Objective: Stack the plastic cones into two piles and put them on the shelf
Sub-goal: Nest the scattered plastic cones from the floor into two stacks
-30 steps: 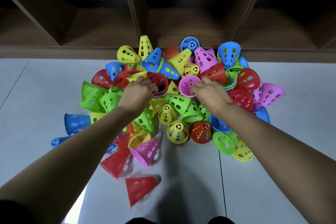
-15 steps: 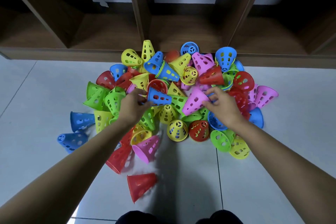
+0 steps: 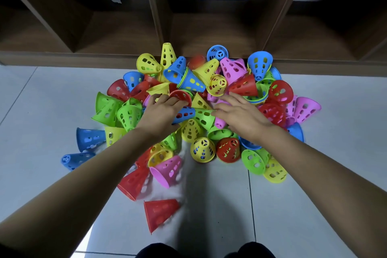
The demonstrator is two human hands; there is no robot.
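1. Left hand grip clamped on blue cone, mid-pile.
2. Right hand grip apart, fingers straight, resting over pink cone.
3. Loose multicoloured cone pile on floor, against shelf front edge.

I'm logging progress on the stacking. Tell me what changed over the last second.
The left hand left the open red cone, took hold of a blue cone and holds it on its side. The right hand gripped a pink cone, then lowered it; its fingers now spread over it. The lone red cone near the feet and the shelf stayed.
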